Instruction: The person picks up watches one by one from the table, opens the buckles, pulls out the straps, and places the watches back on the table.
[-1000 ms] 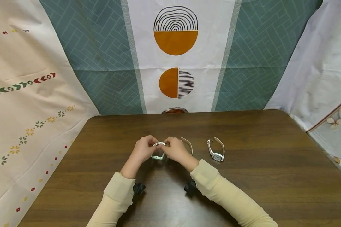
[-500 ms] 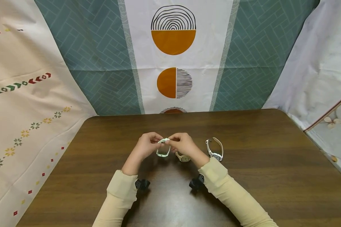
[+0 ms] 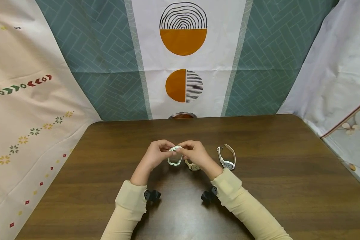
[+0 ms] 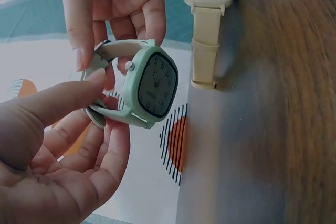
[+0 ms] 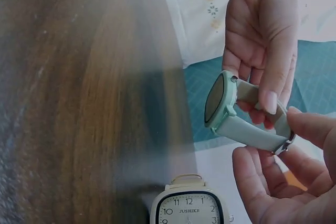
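Observation:
Both hands hold a mint green wristwatch [image 4: 156, 85] up off the table, its strap looped round and its square dark-rimmed face hanging below the fingers. My left hand [image 3: 156, 154] pinches one strap end between thumb and fingers. On the other side, my right hand [image 3: 196, 154] pinches the strap by the buckle [image 5: 283, 146]. Under the right hand a cream wristwatch [image 3: 194, 166] lies on the table, partly hidden in the head view. Farther right lies a white wristwatch [image 3: 229, 164], its strap spread open in a curve.
The brown wooden table [image 3: 273, 186] reaches back to a teal and white cloth [image 3: 117, 100] with orange half-circles. Patterned light cloths hang at the left and right. Black wrist cameras [image 3: 152, 195] sit under both sleeves.
Holding the green watch, both hands have shifted right and slightly up in the head view. The cream watch's face, hidden a second ago, now shows. The white watch has stayed put.

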Tool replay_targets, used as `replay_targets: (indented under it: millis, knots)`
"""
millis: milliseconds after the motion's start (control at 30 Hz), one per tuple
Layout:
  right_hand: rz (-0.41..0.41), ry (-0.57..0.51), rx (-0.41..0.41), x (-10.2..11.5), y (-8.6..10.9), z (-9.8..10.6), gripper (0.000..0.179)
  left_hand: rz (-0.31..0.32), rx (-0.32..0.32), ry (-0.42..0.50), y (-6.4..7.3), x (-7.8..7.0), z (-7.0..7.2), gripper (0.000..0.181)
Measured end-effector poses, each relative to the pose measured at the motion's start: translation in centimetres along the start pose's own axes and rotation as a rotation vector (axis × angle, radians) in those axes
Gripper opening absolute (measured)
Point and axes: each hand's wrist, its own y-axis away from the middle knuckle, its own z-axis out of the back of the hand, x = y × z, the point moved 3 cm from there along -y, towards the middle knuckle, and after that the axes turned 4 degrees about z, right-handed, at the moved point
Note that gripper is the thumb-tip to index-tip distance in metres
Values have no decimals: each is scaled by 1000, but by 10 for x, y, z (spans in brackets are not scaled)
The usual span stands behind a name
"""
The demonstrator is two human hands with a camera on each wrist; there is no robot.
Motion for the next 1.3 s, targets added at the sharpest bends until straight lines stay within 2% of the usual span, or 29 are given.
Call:
replay_targets:
  millis: [200,467,733,1033,1300]
  knots:
    - [-29,0,-41,0,-1,2,22,48,18,49,1,0,2,25]
    - [-42,-38,-54,-3,-2,4,24,97,2,59,2,0,1,26]
    - [-46,-55,-69,-3,-2,4,25,120,16,61,2,0,1,26]
    - [-34,-55,-103,2,0,4,18,161,46,166,3,1,-1,27]
    - [-27,-62,-82,2,1,3,17,175,59,222,4,2,-1,28]
